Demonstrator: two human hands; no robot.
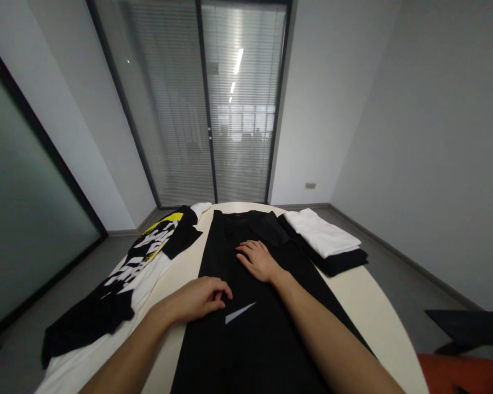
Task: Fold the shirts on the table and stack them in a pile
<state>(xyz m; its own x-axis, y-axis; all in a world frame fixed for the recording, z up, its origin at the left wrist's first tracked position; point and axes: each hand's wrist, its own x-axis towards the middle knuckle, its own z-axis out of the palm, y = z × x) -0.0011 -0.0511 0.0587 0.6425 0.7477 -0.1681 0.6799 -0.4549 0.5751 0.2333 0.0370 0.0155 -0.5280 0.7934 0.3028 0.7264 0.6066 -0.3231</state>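
Fingers (pixel 244 257) resting on a black garment (pixel 246 342), mid-counter (pixel 378 309).
The right hand (pixel 262 264) lies palm down on the garment's upper part, its fingers slightly spread and gripping nothing visible; the left hand (pixel 199 298) rests nearer the left edge, its fingers loosely curled, and whether they pinch any cloth I cannot tell. A pale pointed mark (pixel 239 313) shows on the black cloth just beside the left fingers. Farther right, a folded white garment (pixel 322 232) sits on a folded black piece (pixel 343 262), near the far end. On the left spreads a black-and-white shirt (pixel 135 268) with yellow in its print. Past the counter stand glass panels with blinds (pixel 246 158); an orange seat (pixel 468 375) shows lower right.
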